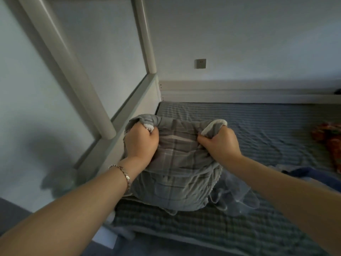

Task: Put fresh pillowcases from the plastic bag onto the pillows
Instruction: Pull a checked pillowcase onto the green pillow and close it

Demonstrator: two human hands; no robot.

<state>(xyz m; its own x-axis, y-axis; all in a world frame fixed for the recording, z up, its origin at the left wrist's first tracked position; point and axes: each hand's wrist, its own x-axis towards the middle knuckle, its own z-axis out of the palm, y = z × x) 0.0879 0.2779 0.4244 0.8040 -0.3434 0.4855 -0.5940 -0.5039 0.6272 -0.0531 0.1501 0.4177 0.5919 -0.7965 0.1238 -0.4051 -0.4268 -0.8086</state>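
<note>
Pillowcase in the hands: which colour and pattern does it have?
The pillowcase is grey plaid with paler and darker lines; the head view shows it.

A blue-striped bed point(267, 122) stands against a pale wall point(239, 34); a switch plate point(200, 63) sits above it, round frame posts point(60, 61) at its left end.

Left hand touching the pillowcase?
Touching. Head view shows the left hand gripping the pillowcase at a far corner, cloth bunched in its fist.

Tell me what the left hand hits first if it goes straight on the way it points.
The left hand grips the bunched pillowcase corner; beyond it, probably the bed's end board, depth unclear.
</note>
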